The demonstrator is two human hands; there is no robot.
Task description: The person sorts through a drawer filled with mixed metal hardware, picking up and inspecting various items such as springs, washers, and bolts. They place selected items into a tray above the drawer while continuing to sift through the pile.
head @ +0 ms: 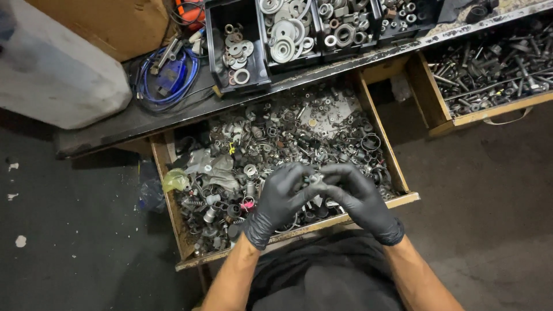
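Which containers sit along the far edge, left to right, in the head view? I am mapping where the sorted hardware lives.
Cardboard box → coiled blue cable → black bin of washers → bin of large washers → bin of nuts and rings → bin of small nuts → open wooden drawer of bolts.

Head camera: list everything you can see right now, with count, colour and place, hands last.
open drawer: one, wooden, centre, full of mixed nuts, washers, springs and rings, too many to count
second drawer: one, wooden, right, full of grey bolts
black bins: at least four, on the bench at top, holding silver washers and nuts
blue cable: one coil, on the bench, left of the bins
cardboard box: one, brown, top left
white container: one, far left
small metal part: one, silver, pinched between both hands' fingertips
left hand: black glove, over the open drawer
right hand: black glove, over the open drawer
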